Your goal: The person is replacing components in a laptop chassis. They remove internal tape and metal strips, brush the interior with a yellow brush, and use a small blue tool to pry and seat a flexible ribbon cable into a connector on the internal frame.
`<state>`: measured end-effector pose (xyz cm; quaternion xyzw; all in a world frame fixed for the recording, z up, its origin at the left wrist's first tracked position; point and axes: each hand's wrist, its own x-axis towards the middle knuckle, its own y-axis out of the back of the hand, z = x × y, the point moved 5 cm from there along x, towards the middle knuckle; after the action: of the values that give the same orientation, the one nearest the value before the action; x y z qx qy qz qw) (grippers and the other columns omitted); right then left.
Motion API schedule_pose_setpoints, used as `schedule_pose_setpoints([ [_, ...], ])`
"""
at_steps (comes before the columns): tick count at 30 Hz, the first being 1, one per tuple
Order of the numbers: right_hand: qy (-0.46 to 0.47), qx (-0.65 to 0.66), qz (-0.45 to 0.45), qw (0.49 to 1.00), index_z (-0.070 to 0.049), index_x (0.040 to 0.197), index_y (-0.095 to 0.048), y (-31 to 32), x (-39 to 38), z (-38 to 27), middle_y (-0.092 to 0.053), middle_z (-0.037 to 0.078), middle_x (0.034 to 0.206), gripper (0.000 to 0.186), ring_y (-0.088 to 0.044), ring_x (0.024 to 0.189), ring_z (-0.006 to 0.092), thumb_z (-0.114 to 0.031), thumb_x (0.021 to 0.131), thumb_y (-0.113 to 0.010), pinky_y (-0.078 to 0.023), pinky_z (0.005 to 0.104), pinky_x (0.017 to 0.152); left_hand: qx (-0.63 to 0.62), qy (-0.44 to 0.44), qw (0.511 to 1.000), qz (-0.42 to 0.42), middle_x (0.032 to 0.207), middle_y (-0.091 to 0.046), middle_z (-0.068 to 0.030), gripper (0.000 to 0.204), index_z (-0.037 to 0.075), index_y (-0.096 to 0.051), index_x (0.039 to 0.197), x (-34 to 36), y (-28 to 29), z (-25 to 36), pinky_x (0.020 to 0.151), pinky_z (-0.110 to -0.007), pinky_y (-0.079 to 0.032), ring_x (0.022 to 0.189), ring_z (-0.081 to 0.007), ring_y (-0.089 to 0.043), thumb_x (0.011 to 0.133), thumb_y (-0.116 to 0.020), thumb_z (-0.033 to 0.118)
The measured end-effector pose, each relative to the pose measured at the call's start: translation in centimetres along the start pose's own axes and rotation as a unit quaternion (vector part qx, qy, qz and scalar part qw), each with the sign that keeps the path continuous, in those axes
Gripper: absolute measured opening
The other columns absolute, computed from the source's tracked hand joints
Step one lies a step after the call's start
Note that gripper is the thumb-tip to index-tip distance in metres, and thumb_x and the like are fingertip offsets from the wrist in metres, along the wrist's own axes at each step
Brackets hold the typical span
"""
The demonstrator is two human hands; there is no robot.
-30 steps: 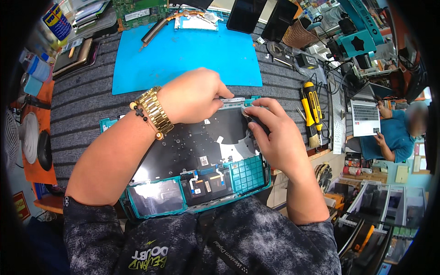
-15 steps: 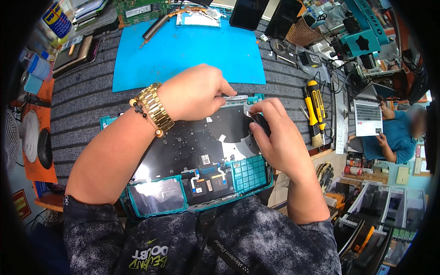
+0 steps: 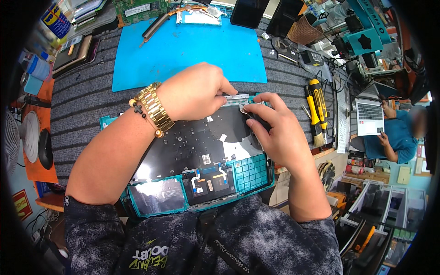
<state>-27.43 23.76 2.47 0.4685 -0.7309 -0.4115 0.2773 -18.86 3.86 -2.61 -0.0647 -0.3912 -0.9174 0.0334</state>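
Note:
An opened laptop shell (image 3: 250, 174), teal-rimmed with a black inner plate, lies in front of me, its near edge by my shirt. My left hand (image 3: 199, 91) reaches over its far edge, with thumb and forefinger closed about a silvery metal strip (image 3: 237, 97), hinge-like in shape. Just to the right, my right hand (image 3: 282, 130) pinches a small silvery piece (image 3: 242, 108) between thumb and fingers; its exact kind is hard to make out. A dark part beneath the right palm is mostly hidden. Near the shell's front sits the touchpad's underside (image 3: 211, 182) with ribbon cables.
Beyond the shell lies a blue mat (image 3: 183, 59) with a copper heat pipe (image 3: 156, 30) at its far side. Yellow-black screwdrivers (image 3: 317, 103) and a brush (image 3: 317, 137) rest at right. Farther right, another person (image 3: 398, 133) holds a silver laptop (image 3: 369, 118).
My right hand has shifted slightly left and toward the far edge, bringing the small silvery piece nearer the metal strip. My left hand stays in place.

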Motion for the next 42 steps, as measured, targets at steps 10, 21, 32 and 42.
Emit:
schedule_pose_setpoints([
  [10,-0.006,-0.040,0.017,0.999,-0.009,0.128,-0.082,-0.8,-0.3,0.1,-0.071,0.017,0.141,0.024,-0.080,0.100,0.0465,-0.014,0.104,-0.080,-0.065,0.0548,0.087,0.007,0.013,1.000,-0.020,0.101,-0.074,-0.0188,0.031,0.009,-0.089,0.129,0.1,-0.1,0.2,0.087,-0.049,-0.059,0.097,-0.0382,-0.073,0.100,-0.081,0.010],
  [21,0.004,-0.078,0.038,0.996,-0.009,0.127,-0.081,-1.3,-0.2,-0.3,-0.070,0.016,0.142,0.024,-0.080,0.097,0.0473,-0.016,0.105,-0.079,-0.065,0.0576,0.084,0.021,0.008,1.000,-0.020,0.106,-0.081,-0.0245,0.031,0.005,-0.089,0.127,0.2,0.1,0.6,0.092,-0.050,-0.064,0.100,-0.0416,-0.079,0.097,-0.078,0.006],
  [32,-0.016,0.042,-0.029,0.999,0.003,0.128,-0.080,0.1,1.7,0.5,-0.073,0.021,0.133,0.022,-0.076,0.114,0.0430,-0.009,0.110,-0.074,-0.061,0.0474,0.099,0.028,0.016,0.999,-0.016,0.112,-0.086,-0.0233,0.030,0.005,-0.090,0.127,0.1,0.4,0.6,0.098,-0.049,-0.066,0.106,-0.0400,-0.083,0.099,-0.078,0.009],
  [42,-0.026,0.053,-0.023,0.998,0.001,0.129,-0.081,0.6,1.4,0.9,-0.073,0.016,0.129,0.023,-0.075,0.109,0.0332,-0.007,0.108,-0.077,-0.060,0.0410,0.094,0.003,0.009,1.000,-0.005,0.104,-0.076,-0.0181,0.031,0.009,-0.089,0.130,-0.1,-0.3,-0.2,0.092,-0.049,-0.061,0.101,-0.0371,-0.074,0.100,-0.081,0.011],
])
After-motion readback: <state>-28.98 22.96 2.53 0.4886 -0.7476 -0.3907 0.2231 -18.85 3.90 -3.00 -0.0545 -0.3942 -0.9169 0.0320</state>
